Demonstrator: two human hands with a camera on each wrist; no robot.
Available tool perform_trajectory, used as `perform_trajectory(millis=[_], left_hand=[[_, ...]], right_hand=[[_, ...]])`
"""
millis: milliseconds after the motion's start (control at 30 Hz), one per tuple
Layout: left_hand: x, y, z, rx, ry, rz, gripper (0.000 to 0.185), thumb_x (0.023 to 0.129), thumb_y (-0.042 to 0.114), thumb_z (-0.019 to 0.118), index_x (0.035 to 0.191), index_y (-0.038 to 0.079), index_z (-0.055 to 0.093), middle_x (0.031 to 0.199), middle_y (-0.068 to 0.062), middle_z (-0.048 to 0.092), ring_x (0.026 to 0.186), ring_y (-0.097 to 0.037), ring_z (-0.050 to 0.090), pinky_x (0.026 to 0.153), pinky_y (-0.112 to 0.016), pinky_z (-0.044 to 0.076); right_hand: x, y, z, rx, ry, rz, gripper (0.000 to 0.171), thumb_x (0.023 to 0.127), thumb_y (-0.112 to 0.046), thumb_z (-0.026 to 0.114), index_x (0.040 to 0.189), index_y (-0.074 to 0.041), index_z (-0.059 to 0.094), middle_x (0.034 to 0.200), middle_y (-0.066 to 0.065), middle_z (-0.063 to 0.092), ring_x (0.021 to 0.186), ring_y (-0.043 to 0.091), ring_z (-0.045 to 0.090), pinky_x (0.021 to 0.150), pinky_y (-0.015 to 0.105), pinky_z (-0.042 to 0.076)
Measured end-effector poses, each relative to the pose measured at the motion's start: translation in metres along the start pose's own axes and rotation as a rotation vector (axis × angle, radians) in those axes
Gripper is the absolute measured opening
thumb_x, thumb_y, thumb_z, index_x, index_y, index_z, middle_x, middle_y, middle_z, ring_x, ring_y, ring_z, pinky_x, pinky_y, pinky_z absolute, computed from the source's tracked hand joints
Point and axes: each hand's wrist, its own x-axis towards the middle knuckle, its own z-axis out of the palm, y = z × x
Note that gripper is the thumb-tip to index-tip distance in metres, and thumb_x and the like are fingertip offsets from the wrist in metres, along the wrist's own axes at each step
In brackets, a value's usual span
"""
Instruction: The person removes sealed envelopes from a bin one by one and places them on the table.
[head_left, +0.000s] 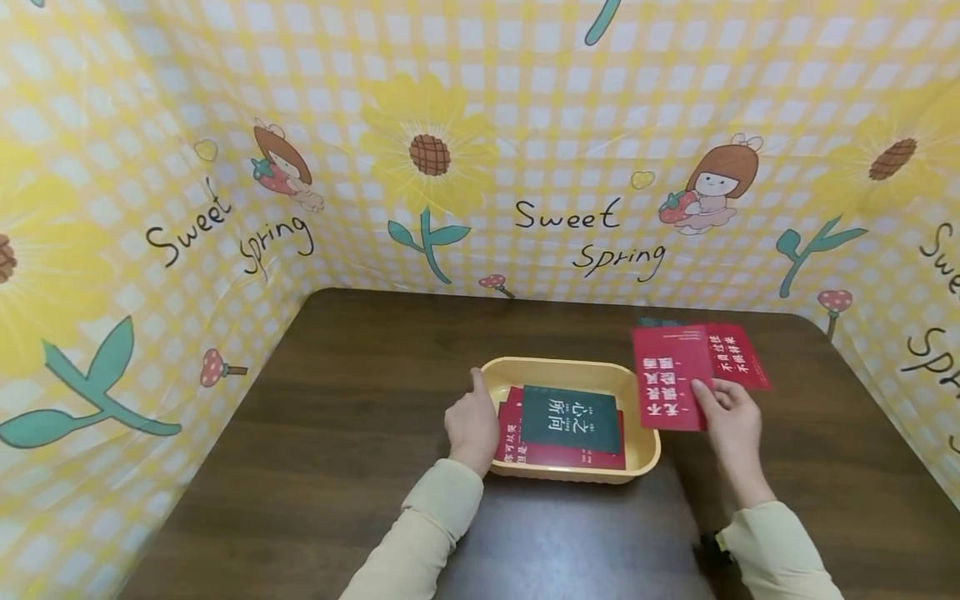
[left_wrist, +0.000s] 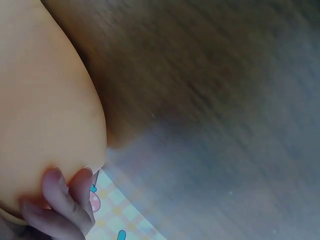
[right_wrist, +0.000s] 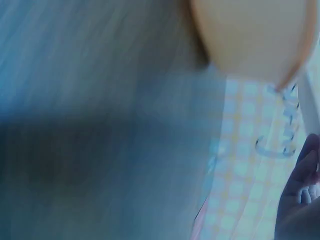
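Note:
A yellow plastic basin sits on the table, with red cards and a green card lying in it. At the basin's left end my left hand grips the rim; the left wrist view shows its fingers curled against the outer wall. My right hand pinches a red card with white lettering between thumb and fingers, just beyond the basin's right end. Behind that card, another red card and a green one are partly hidden. The right wrist view is blurred.
The dark wooden table reaches back to a yellow checked cloth printed with flowers, which hangs around the back and sides. A small black object shows by the right cuff.

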Motion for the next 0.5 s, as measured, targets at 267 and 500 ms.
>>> perform_trajectory(millis=[267,500], left_hand=[[0.0,0.002,0.0,0.011,-0.014,0.005,0.06,0.089,0.015,0.064,0.14,0.005,0.036,0.071,-0.012,0.067,0.063,-0.023,0.066,0.058,-0.034,0.054],[0.0,0.0,-0.001,0.0,-0.016,0.008,0.062,0.087,0.015,0.066,0.14,0.004,0.036,0.073,-0.013,0.067,0.063,-0.024,0.066,0.059,-0.035,0.055]], right_hand=[[0.012,0.033,-0.038,-0.25,-0.178,0.173,0.053,0.095,-0.039,0.054,0.114,0.01,0.046,0.064,-0.017,0.056,0.056,0.0,0.051,0.053,0.022,0.041],[0.018,0.034,-0.047,-0.618,-0.405,0.158,0.046,0.092,-0.039,0.056,0.087,0.006,0.056,0.066,0.007,0.057,0.064,0.017,0.048,0.056,0.027,0.039]])
